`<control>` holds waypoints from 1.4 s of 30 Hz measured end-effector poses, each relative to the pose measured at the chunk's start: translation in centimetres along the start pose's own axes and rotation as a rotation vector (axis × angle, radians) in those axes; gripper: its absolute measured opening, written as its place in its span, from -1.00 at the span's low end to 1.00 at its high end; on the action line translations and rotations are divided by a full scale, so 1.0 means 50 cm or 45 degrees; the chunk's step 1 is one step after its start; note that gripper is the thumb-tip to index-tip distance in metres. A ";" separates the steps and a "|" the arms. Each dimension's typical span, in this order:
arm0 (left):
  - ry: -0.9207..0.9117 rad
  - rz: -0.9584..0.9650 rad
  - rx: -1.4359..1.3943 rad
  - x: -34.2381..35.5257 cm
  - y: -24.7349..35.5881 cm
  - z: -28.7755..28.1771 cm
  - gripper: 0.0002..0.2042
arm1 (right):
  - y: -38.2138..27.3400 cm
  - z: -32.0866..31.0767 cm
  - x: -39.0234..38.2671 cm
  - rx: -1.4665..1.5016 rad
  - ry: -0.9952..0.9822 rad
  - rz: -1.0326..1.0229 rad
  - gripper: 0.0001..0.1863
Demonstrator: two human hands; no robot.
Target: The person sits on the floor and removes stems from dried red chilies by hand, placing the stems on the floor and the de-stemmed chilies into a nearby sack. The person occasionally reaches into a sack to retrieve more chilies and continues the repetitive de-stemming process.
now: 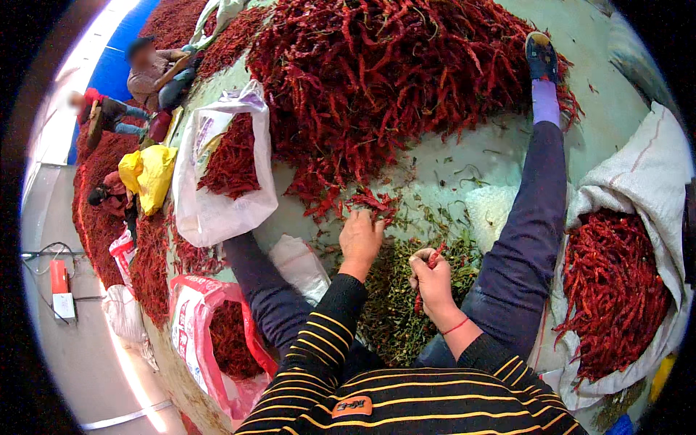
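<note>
My right hand [433, 281] is closed around a dried red chili pepper [435, 257], which shows above the fingers and below them. To its left, my left hand [360, 243] reaches to the near edge of the chili heap. Its thumb stands apart from the fingers, and the fingertips are at a few loose red chilies [373, 201]. Nothing shows in its grasp, though the fingertips are partly hidden. Between my legs lies a pile of green-brown stems [395, 312], beneath and beside both hands. The big heap of dried red chilies [384, 80] spreads out beyond them.
A white sack of chilies [243, 214] stands at left, above a red-and-white sack [190, 319]. Another open white sack [652, 152] of chilies lies at right. A yellow bag [148, 174] and several people sit among more chilies at far left. My outstretched leg [533, 196] borders the right side.
</note>
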State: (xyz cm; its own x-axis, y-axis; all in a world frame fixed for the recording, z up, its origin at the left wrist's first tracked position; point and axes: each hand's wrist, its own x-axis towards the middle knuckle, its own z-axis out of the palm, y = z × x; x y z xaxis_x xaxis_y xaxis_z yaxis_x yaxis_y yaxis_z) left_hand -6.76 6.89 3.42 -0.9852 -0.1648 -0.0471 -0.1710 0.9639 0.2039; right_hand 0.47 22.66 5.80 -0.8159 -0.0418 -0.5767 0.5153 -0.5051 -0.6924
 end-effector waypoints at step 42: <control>-0.046 0.401 -0.204 -0.081 0.058 -0.009 -0.94 | -0.116 -0.096 -0.010 0.153 0.108 -0.259 -0.93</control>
State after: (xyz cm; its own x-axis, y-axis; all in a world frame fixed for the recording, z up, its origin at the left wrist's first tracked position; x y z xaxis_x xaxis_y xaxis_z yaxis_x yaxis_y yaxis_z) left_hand -3.29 10.26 4.66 -0.9893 0.1456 0.0083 0.1386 0.9209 0.3645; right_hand -0.86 29.72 8.00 -0.8720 0.1414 -0.4687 0.3036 -0.5948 -0.7443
